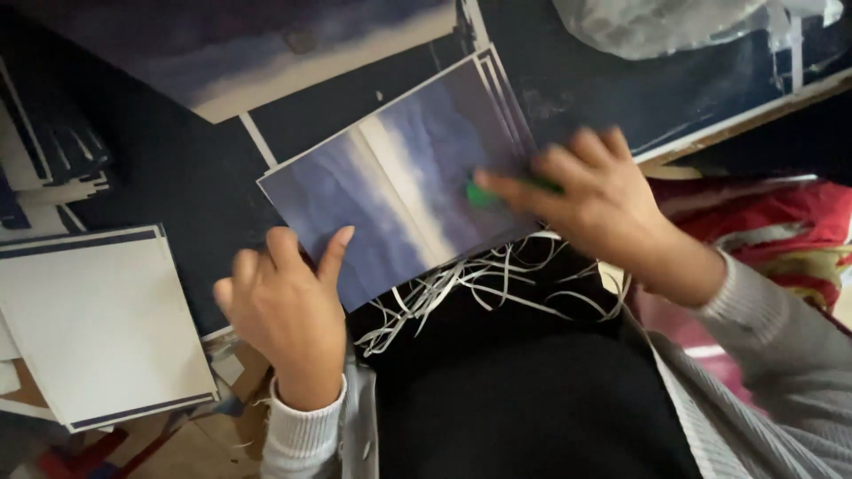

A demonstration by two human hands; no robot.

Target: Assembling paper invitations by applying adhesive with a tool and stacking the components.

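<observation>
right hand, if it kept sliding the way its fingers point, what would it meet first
The right hand points left across the blue-grey sheet; it would probably first cross that sheet's pale centre band.
</observation>
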